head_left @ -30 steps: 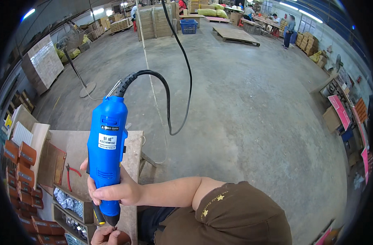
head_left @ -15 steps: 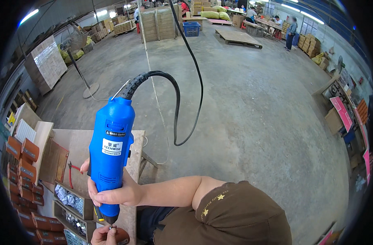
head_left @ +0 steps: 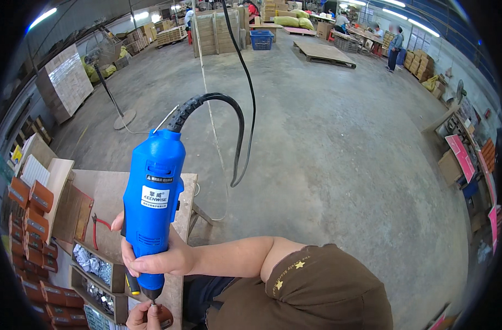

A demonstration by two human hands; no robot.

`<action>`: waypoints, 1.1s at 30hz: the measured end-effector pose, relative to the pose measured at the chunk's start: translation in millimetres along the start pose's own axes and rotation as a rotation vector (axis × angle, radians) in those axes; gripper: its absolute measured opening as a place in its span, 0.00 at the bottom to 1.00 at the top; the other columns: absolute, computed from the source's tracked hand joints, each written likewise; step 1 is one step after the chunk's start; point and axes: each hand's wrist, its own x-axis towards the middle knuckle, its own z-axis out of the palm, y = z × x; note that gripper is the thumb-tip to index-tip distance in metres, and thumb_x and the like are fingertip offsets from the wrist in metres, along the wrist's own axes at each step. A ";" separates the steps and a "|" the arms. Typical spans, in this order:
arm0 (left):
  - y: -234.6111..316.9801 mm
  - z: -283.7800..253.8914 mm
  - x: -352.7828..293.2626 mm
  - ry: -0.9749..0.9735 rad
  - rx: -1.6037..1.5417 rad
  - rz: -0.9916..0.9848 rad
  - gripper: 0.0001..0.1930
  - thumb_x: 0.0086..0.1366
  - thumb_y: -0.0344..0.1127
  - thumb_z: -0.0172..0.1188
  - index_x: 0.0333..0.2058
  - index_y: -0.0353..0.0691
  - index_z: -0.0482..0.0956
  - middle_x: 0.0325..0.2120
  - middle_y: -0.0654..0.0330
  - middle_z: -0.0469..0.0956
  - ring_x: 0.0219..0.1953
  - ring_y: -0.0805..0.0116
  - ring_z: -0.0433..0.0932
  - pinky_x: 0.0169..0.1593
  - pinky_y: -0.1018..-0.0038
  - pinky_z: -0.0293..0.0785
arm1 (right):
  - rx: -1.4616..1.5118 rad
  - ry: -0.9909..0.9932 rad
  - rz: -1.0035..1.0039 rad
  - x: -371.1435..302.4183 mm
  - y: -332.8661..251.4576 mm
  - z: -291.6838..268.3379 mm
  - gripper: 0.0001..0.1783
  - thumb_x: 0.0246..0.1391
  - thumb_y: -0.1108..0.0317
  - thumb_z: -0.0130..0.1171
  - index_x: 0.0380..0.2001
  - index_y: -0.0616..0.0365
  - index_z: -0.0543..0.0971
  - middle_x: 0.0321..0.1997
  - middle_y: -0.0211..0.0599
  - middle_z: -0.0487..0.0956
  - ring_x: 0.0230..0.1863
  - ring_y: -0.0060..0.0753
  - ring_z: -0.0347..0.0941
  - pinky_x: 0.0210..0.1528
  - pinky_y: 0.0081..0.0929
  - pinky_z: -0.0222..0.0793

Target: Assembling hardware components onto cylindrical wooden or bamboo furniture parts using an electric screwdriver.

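My right hand is wrapped round a blue electric screwdriver, held upright with its bit pointing down. A black cable leaves its top, beside a thin metal hanging loop. Right below the bit, my left hand has thumb and fingers pinched together. Whatever sits between them at the bit's tip is too small and covered to name. Touching or close behind those fingers is a brown-orange rounded piece, partly cut off by the lower edge. A yellow-and-black tool handle shows left of the screwdriver's nose.
Wooden bins with small metal parts line the bench's left side. Red-handled pliers lie on the bench. Stacked brown-orange pieces fill the far left. The cable hangs from above. Other people stand far off.
The screwdriver and both hands sit slightly lower and further right in the picture. The hanging cable has swung left. Both hands keep the same grip.
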 end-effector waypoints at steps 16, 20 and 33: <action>-30.2 -15.4 -6.0 -0.218 -0.176 -0.104 0.04 0.59 0.26 0.53 0.33 0.33 0.75 0.20 0.61 0.74 0.21 0.78 0.73 0.25 0.84 0.71 | 0.115 -0.211 0.131 -5.5 10.2 2.9 0.33 0.37 0.76 0.57 0.49 0.61 0.55 0.23 0.36 0.69 0.24 0.26 0.67 0.27 0.23 0.66; -33.9 -8.2 -8.4 -0.120 -0.348 -0.178 0.07 0.49 0.24 0.61 0.26 0.34 0.71 0.20 0.58 0.75 0.21 0.75 0.74 0.25 0.82 0.71 | 0.095 -0.295 0.118 -3.2 15.8 4.0 0.33 0.38 0.76 0.58 0.49 0.63 0.55 0.23 0.36 0.70 0.24 0.25 0.68 0.27 0.21 0.66; -50.0 -3.7 -31.0 0.047 -0.222 -0.003 0.04 0.50 0.21 0.58 0.22 0.34 0.71 0.19 0.59 0.74 0.22 0.71 0.75 0.33 0.76 0.74 | 0.034 -0.280 0.252 -5.7 27.4 20.1 0.34 0.37 0.77 0.58 0.50 0.59 0.57 0.25 0.35 0.70 0.26 0.24 0.68 0.31 0.23 0.65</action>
